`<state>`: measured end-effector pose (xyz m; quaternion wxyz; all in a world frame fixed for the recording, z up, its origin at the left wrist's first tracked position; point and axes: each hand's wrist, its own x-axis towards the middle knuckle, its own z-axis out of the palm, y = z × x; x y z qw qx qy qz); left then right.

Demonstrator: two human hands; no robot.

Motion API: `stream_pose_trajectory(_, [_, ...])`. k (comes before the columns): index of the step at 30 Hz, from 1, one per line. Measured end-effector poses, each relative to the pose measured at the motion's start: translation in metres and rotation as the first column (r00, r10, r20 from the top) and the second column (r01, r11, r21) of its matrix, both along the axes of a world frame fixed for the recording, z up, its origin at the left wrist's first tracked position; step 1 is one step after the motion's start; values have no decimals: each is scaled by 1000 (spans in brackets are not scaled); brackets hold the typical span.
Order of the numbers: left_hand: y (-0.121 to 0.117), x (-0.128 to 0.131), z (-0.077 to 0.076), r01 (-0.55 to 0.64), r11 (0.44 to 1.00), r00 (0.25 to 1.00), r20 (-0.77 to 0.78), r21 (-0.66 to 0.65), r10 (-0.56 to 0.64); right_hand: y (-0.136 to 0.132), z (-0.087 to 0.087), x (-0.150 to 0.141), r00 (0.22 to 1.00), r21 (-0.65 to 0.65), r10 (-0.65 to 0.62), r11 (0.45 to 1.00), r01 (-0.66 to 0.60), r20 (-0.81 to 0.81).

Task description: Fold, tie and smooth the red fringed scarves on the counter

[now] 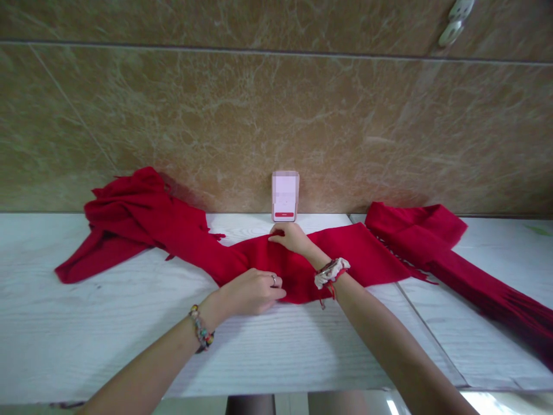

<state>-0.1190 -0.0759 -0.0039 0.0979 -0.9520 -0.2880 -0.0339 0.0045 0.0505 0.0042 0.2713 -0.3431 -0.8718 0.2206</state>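
A red scarf (345,248) lies lengthwise on the table, its middle stretch spread fairly flat and its right end fringed. Its left part is a crumpled heap (142,213). My right hand (291,237) pinches the far edge of the flat stretch between thumb and fingers. Nearer to me, my left hand (254,291) is closed on the near edge, fingers together, a ring on one of them. At the right, more red fringed fabric (432,242) lies folded over and trails toward the right edge of the view; whether it joins the scarf I cannot tell.
A phone (285,196) with a lit screen leans upright against the brown marbled wall (216,115), just beyond my right hand. The white wood-grain table (108,334) has a seam on the right. A white fitting (451,31) is on the wall, top right.
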Motion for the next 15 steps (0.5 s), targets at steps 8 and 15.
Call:
stream_pose_trajectory(8, [-1, 0, 3, -35, 992, 994, 101, -123, 48, 0, -2, 6, 970, 55, 16, 998, -30, 241])
stream_pose_trajectory(15, [6, -6, 4, -100, 975, 977, 165, -198, 133, 11, -2, 26, 815, 177, -65, 983, -47, 576])
